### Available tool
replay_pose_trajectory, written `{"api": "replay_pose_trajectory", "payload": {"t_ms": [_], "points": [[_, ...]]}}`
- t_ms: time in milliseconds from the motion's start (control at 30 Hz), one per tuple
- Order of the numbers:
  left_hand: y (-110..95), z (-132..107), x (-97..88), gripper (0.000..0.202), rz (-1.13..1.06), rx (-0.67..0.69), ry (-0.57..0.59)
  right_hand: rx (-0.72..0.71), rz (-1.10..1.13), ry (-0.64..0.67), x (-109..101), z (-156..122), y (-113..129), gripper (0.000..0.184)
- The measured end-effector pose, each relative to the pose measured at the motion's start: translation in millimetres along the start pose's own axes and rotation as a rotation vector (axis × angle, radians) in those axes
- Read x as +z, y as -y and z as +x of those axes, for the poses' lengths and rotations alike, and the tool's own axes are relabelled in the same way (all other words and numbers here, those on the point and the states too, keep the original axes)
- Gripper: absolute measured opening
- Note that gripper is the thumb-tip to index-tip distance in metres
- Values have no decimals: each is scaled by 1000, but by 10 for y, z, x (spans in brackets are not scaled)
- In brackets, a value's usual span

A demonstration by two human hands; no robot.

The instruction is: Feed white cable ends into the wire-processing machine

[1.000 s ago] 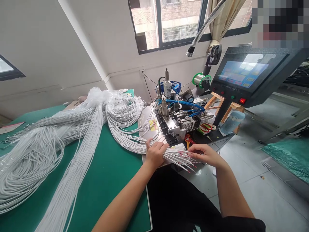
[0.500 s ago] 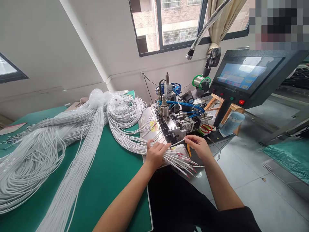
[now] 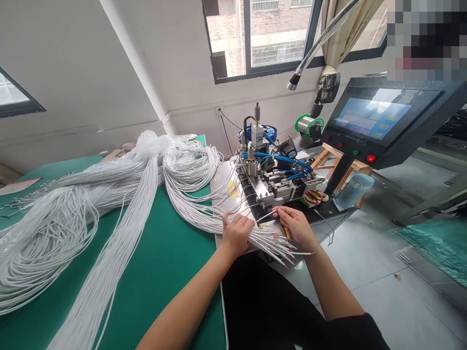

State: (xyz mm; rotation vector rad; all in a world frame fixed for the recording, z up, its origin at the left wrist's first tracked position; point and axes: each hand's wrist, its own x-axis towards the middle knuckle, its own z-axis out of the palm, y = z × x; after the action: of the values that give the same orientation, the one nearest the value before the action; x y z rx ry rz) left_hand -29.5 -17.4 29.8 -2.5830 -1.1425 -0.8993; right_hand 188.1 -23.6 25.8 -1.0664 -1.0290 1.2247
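My left hand is closed over a bundle of white cables, close to their loose ends. Those ends fan out to the right past my fingers, and several show red tips. With thumb and fingers pinched, my right hand holds the end of a single white cable just in front of the machine. The tip of that cable is mostly hidden by my fingertips. Orange-handled pliers or a similar tool lie partly hidden below my right hand.
More white cables, partly wrapped in clear plastic, spread over the green table at left. A control screen stands at right, with a wire spool behind. A bent lamp hangs above.
My right hand has moved slightly left, closer to the machine, with the cable end. My left hand stays on the bundle. The whole view has shifted a little.
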Motion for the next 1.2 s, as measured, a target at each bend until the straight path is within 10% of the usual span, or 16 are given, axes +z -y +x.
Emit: {"api": "replay_pose_trajectory", "payload": {"t_ms": [533,1200], "points": [[-3,-2,38,25,27,-28,10,-166,-564,11,-143,204,-138,31],[10,11,74,25,2,-81,62,-35,-412,38,-148,338,-353,30]]}}
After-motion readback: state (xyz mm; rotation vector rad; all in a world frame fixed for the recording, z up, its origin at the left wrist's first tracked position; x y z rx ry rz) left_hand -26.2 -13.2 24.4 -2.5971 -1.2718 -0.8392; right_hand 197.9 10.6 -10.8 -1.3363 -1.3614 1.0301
